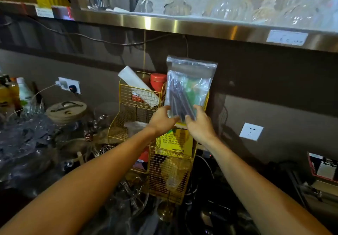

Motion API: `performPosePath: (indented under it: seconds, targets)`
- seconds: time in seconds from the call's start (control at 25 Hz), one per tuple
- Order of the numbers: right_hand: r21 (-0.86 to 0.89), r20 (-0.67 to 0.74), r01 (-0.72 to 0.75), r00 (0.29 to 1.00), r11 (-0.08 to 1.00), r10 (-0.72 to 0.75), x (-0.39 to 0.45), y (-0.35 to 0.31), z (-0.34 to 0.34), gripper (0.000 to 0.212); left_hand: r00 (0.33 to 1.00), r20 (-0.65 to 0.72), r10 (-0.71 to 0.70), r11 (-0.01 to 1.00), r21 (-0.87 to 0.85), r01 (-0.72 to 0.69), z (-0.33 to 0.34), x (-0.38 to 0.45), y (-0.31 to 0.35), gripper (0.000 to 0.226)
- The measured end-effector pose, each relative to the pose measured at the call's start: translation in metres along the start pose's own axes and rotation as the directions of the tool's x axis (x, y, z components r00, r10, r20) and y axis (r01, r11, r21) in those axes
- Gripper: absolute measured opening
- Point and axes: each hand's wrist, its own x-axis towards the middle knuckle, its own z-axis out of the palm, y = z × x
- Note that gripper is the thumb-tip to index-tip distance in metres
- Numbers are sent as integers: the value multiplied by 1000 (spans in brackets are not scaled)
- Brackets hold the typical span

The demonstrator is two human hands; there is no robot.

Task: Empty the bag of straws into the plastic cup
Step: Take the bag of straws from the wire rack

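A clear zip bag of straws [190, 81] stands upright in front of the dark wall, its sealed strip at the top. Dark straws and something green show through the plastic. My left hand [162, 120] grips the bag's lower left corner, and my right hand [200, 123] grips its lower right part. Both arms reach forward over the counter. I cannot pick out a plastic cup among the clutter.
A gold wire rack [128, 95] just behind the bag holds a white roll [137, 85], a red tin [158, 81] and a yellow packet [175, 141]. A steel shelf [182, 25] with glassware hangs overhead. Glassware and dark items crowd the counter below; bottles [11, 93] stand far left.
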Motion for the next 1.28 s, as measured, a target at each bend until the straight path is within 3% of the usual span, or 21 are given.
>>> performPosePath:
  seconds: [0.28, 0.44, 0.6, 0.76, 0.92, 1.16, 1.28]
  targets:
    - [21, -100, -105, 989, 994, 107, 44, 25, 30, 62, 998, -57, -17, 995, -104, 11, 19, 42, -16, 57]
    - [104, -162, -147, 973, 984, 162, 58, 34, 44, 59, 979, -201, -27, 993, -117, 3, 31, 60, -36, 49]
    - [126, -240, -86, 964, 988, 114, 59, 37, 46, 40, 964, -263, -25, 993, -121, -7, 38, 62, -44, 39]
    - [192, -236, 0, 971, 981, 46, 45, 33, 30, 7, 961, -276, -18, 991, -131, -19, 33, 53, -47, 57]
    - [295, -223, 72, 975, 953, -5, 19, 30, 5, 21, 930, -366, 42, 980, -165, -110, 19, 23, -34, 50]
    - [401, -132, 150, 986, 904, -105, -40, 13, -40, 24, 928, -354, 116, 927, -298, -230, 7, -37, -18, 48]
    - [427, -126, 114, 990, 897, -66, -80, 28, -61, 11, 961, -232, 151, 904, -361, -229, 15, -75, -9, 46]
